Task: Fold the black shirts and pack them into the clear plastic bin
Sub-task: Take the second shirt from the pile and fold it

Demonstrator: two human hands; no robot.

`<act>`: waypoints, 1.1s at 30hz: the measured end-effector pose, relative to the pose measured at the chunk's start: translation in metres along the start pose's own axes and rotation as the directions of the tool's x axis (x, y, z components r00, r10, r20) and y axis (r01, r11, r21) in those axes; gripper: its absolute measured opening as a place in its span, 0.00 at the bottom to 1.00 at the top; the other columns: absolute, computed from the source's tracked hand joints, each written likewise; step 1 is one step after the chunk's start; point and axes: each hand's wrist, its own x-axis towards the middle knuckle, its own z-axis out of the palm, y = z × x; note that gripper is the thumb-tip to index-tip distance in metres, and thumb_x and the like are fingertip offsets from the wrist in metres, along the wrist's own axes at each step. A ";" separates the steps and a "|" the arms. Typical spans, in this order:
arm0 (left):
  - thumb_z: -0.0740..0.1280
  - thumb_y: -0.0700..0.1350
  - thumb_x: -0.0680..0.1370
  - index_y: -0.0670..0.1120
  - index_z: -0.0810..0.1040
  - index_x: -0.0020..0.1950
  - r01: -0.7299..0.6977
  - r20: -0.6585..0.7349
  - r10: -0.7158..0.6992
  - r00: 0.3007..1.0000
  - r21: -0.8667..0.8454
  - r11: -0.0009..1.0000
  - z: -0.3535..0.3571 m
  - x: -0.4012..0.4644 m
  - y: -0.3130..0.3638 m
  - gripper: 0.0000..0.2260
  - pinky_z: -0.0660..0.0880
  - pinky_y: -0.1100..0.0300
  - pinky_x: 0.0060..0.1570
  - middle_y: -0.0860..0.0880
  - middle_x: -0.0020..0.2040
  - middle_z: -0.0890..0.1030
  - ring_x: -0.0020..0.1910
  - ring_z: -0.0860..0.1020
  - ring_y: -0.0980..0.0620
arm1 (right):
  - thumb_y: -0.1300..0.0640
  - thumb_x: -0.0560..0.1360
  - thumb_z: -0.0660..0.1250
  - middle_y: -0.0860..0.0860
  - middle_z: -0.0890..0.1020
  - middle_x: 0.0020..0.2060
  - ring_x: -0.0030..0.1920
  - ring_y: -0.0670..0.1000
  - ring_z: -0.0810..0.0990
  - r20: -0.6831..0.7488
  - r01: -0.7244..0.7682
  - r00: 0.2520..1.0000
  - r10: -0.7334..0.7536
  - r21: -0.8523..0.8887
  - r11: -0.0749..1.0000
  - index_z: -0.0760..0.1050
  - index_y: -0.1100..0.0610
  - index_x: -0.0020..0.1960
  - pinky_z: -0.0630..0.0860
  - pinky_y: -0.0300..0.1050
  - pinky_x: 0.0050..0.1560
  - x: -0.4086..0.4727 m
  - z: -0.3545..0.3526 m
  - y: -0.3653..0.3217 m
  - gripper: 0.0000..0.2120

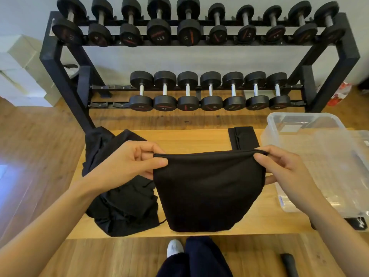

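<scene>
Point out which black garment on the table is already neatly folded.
The small flat one at the table's far edge, beside the clear bin. The pile on the left is crumpled; the held shirt hangs from both hands.

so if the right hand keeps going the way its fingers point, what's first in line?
The right hand points left along the held shirt's top edge; past that shirt, likely the left hand. Depth is uncertain.

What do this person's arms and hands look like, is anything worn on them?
Both forearms are bare as far as the picture shows: no sleeves, gloves or watch. The left hand and right hand show no rings on the fingers and no markings. Nails look short and unpainted. Lower down, dark trousers and a white shoe are visible.
</scene>
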 end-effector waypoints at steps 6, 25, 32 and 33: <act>0.66 0.42 0.79 0.43 0.79 0.54 0.193 -0.081 -0.192 0.978 -0.005 0.981 -0.003 0.054 -0.068 0.06 0.80 0.60 0.50 0.46 0.42 0.86 0.48 0.85 0.51 | 0.57 0.81 0.61 0.49 0.85 0.42 0.47 0.46 0.83 0.074 -0.185 0.978 0.194 -0.118 0.976 0.79 0.54 0.51 0.81 0.41 0.38 0.054 0.025 0.060 0.07; 0.68 0.44 0.79 0.46 0.81 0.51 0.376 -0.453 -0.248 0.856 0.217 0.901 -0.032 0.235 -0.175 0.04 0.73 0.65 0.49 0.51 0.48 0.82 0.50 0.78 0.55 | 0.56 0.79 0.66 0.51 0.80 0.47 0.48 0.48 0.76 -0.056 -0.174 0.984 0.170 -0.522 0.835 0.79 0.60 0.60 0.70 0.40 0.49 0.246 0.063 0.180 0.12; 0.70 0.43 0.78 0.45 0.82 0.54 0.360 -0.553 -0.171 0.815 0.253 0.898 -0.041 0.271 -0.173 0.06 0.68 0.75 0.37 0.51 0.44 0.79 0.44 0.76 0.56 | 0.55 0.79 0.66 0.48 0.79 0.41 0.44 0.49 0.78 -0.099 -0.147 0.989 0.111 -0.551 0.821 0.79 0.58 0.55 0.72 0.42 0.45 0.281 0.065 0.188 0.09; 0.70 0.43 0.78 0.45 0.83 0.54 0.359 -0.554 -0.167 0.816 0.258 0.897 -0.042 0.273 -0.174 0.06 0.68 0.76 0.36 0.51 0.45 0.80 0.43 0.75 0.57 | 0.55 0.79 0.66 0.48 0.79 0.42 0.44 0.49 0.78 -0.103 -0.143 0.989 0.102 -0.557 0.818 0.79 0.58 0.55 0.73 0.42 0.46 0.284 0.065 0.189 0.09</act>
